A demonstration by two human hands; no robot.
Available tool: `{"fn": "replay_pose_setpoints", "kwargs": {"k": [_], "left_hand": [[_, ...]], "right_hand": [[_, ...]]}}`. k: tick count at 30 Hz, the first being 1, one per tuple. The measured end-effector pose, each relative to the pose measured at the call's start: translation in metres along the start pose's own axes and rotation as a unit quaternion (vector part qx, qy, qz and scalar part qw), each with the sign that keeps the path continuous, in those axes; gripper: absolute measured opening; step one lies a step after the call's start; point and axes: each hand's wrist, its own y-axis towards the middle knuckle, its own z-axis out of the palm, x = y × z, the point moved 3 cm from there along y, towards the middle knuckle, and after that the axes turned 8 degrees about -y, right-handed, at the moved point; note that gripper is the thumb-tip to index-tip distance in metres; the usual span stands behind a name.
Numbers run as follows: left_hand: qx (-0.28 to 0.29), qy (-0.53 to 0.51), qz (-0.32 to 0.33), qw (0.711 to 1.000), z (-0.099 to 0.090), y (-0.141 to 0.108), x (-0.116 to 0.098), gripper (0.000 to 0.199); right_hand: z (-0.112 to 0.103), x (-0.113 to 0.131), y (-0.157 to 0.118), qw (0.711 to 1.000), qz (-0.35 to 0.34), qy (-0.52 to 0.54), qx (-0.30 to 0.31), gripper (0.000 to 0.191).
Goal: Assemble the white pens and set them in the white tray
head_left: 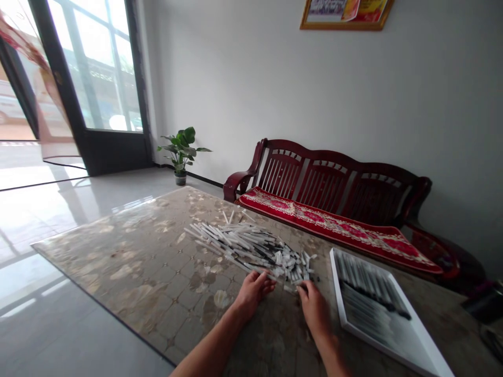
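Observation:
A loose heap of white pens with dark tips (247, 248) lies across the middle of the glass-topped table (118, 256), the pens pointing in many directions. My left hand (253, 292) rests at the heap's near edge, its fingers curled against the pens. My right hand (313, 306) is at the heap's near right end, with its fingertips down among the pens. Whether either hand holds a pen is hidden. To the right of my right hand, a white-framed tray (373, 314) holds rows of pens lying side by side.
The table's near left edge drops to a glossy tiled floor. Behind the table stands a dark wooden bench (326, 183) with a red cushion. A potted plant (181, 152) stands by the wall, and a glass door (94, 68) is at the far left.

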Motion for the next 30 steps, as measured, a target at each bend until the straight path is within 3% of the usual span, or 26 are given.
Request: {"fn": "replay_pose_setpoints", "kwargs": {"k": [5, 9, 15, 30], "left_hand": [[0.01, -0.005, 0.01, 1.0, 0.007, 0.008, -0.002, 0.037], [0.017, -0.003, 0.005, 1.0, 0.016, 0.019, -0.001, 0.037], [0.019, -0.016, 0.024, 0.999, 0.016, 0.025, 0.002, 0.038], [0.015, 0.037, 0.038, 0.998, 0.019, 0.022, 0.004, 0.039]], "right_hand": [[0.018, 0.017, 0.003, 0.963, 0.097, 0.25, -0.011, 0.034], [0.032, 0.027, 0.01, 0.929, 0.135, 0.345, -0.009, 0.038], [0.034, 0.03, 0.009, 0.906, 0.162, 0.389, -0.041, 0.037], [0.039, 0.027, 0.006, 0.924, 0.142, 0.353, -0.025, 0.035]]}}
